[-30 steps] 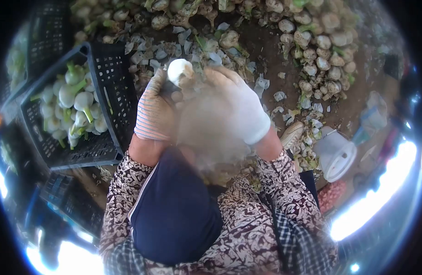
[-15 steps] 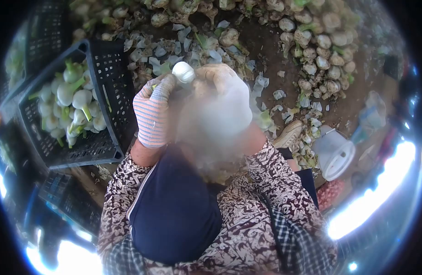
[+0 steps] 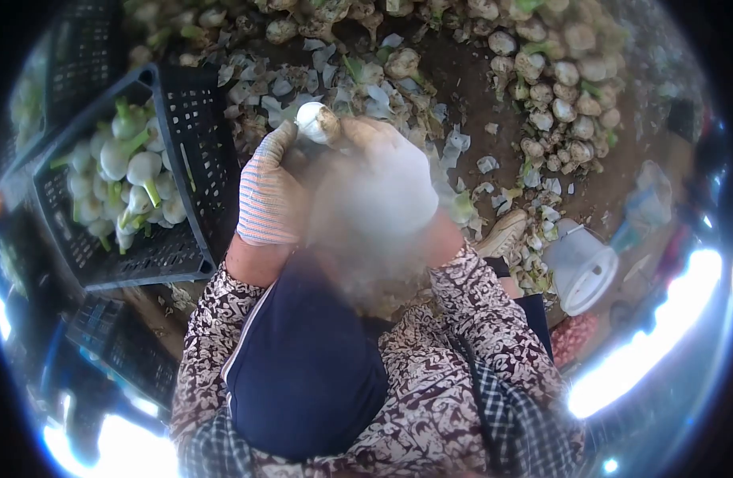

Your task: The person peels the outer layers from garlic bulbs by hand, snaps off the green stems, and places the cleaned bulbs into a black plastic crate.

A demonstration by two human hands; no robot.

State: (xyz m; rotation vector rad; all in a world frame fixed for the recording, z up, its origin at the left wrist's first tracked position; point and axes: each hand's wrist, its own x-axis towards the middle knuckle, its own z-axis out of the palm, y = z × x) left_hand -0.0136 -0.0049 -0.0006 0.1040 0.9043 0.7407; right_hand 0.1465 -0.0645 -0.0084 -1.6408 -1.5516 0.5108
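Note:
My left hand [image 3: 269,195], in a striped glove, has its fingers and thumb closed at the left side of a white bulb [image 3: 315,122]. The bulb shows a brown, rough patch on its right side. My right hand [image 3: 394,171], also gloved, touches the bulb from the right with bent fingers. A whitish blur covers much of the right hand and the space between the hands. To the left, a black crate [image 3: 193,171] holds cleaned bulbs [image 3: 143,169] with green stems.
Unpeeled bulbs [image 3: 566,107] are piled at the upper right and along the top. Peeled skins [image 3: 374,102] litter the ground. A white bucket [image 3: 582,271] lies to the right, near a shoe [image 3: 506,233]. Another dark crate [image 3: 119,342] is at the lower left.
The bulb has turned, so its brown patch now faces up and right. My left hand has shifted slightly right and its fingers have changed position.

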